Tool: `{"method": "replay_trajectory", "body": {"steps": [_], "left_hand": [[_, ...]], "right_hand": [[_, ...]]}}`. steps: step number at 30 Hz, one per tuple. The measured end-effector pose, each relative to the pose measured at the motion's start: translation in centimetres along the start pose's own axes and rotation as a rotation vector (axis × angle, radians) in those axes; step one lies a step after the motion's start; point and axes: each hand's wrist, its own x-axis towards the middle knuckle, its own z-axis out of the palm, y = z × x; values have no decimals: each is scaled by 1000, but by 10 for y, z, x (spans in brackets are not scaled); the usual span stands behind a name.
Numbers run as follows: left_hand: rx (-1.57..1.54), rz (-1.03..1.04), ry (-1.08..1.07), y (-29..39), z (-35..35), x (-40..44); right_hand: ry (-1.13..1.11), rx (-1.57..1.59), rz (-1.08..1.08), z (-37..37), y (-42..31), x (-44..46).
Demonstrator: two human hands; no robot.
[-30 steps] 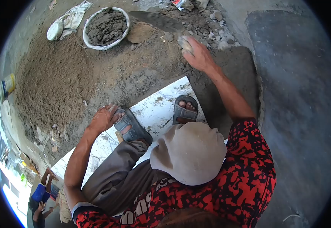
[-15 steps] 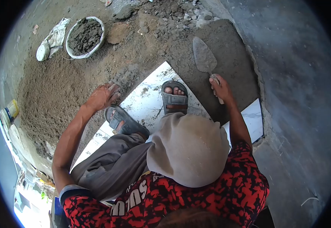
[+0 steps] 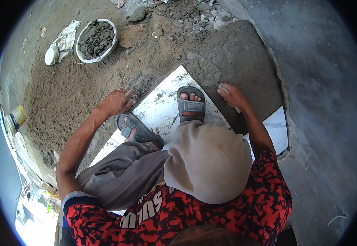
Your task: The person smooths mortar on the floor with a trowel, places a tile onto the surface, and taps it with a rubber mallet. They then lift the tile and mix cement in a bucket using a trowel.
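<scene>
the trowel [image 3: 206,69] is lying with its blade flat on the grey mortar [image 3: 252,61], just off the corner of the white tile [image 3: 162,98], and the right hand [image 3: 232,97] is wrapped round its handle. left hand [image 3: 116,102] looks loose, fingers spread, nothing in it that i can see; it's just beside the left sandal [image 3: 139,130] over the edge of the sand [image 3: 59,90], can't tell if it's touching. handling wise i'd guess the trowel is fairly light with a stiff blade, not fragile at all. blade's caked the same grey as the mortar, so it probably drags a bit, and a wet handle could get slippery. best hold is the handle, right where the hand is. mortar looks damp and soft, should give under a light press. as for writing, the red and black shirt [image 3: 227,213] has big pale letters, i make out an s and a u, rest is unclear. bucket [image 3: 17,115] has a yellow and blue label, too small to read. no brand i can spot on the trowel.
</scene>
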Motion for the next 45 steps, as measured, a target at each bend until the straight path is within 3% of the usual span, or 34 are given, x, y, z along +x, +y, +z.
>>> {"method": "replay_trajectory", "body": {"steps": [3,9,15,18,20,24,26,27,29,30,32,33,35,39,41,45], "left_hand": [[-6,-9,-29,1,4,-1],[28,32,4,-2,-4,6],[-24,-4,32,-2,-3,0],[-10,-15,-9,2,-1,-4],[-11,-35,-89,6,-5,-3],[-38,-55,-91,9,-17,-3],[-38,-21,-14,7,-18,-3],[-45,-30,-4,5,-19,-1],[-67,-38,-38,4,-16,-5],[-73,-39,-46,4,-10,-9],[-27,-43,-52,2,-9,-10],[-25,-38,-48,2,-9,-10],[-54,-43,-43,4,-6,-13],[-49,-38,-92,5,-9,-9],[-62,-32,-62,1,-10,-5],[12,15,-54,-2,-15,10]], "right_hand": [[-20,3,-58,-2,-1,2],[-283,-39,5,-29,-13,7],[3,136,-100,-23,-21,-13],[245,-99,-326,-34,-23,-12],[442,-390,-763,-48,-31,-10],[464,-645,-741,-59,-46,-17],[375,-755,-590,-60,-40,-11],[372,-764,-601,-60,-38,-6],[551,-589,-856,-50,-39,-4],[541,-587,-853,-47,-41,-11],[201,-26,-152,-48,-53,-28],[208,-27,-151,-51,-46,-27],[-11,278,57,-50,-17,-17],[-156,-10,118,-8,22,-10],[156,-351,-456,11,39,5],[67,-508,-196,-19,-33,-14]]}}
